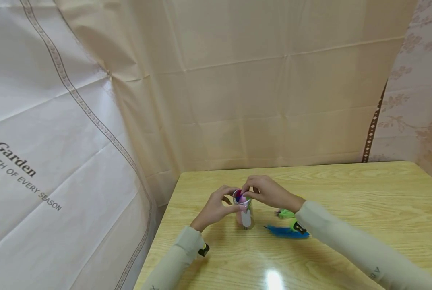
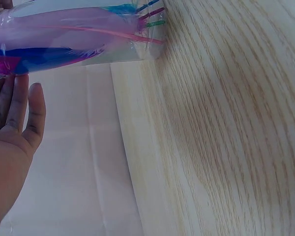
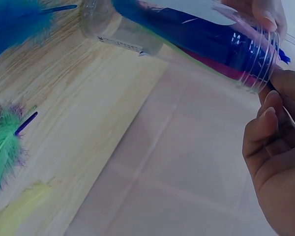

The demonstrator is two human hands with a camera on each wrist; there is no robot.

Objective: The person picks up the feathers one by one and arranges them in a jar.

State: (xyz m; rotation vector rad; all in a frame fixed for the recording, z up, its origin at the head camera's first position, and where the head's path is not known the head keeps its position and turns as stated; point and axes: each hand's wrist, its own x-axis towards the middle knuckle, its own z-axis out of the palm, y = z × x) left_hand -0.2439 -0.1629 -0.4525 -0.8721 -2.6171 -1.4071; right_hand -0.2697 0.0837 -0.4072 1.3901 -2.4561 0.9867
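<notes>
A clear jar (image 1: 251,222) with a pale label stands upright on the table, holding several coloured feathers (image 2: 83,29). Pink, blue and magenta show through its wall, their quills down at the base. My left hand (image 1: 216,207) grips the jar near its rim, thumb on the near side and fingers behind. Over the mouth, my right hand (image 1: 268,192) pinches a dark, thin quill-like end of a feather; most of that piece is hidden by the fingers and rim. In the right wrist view, a blue tip (image 3: 284,56) pokes out of the jar's mouth.
Right of the jar lie a blue feather (image 1: 284,232) and a green feather (image 1: 286,214), partly under my right forearm. A pale yellow feather (image 3: 27,209) lies beside the green one. The wooden table (image 1: 364,209) meets a hanging beige cloth (image 1: 237,100) at its back edge.
</notes>
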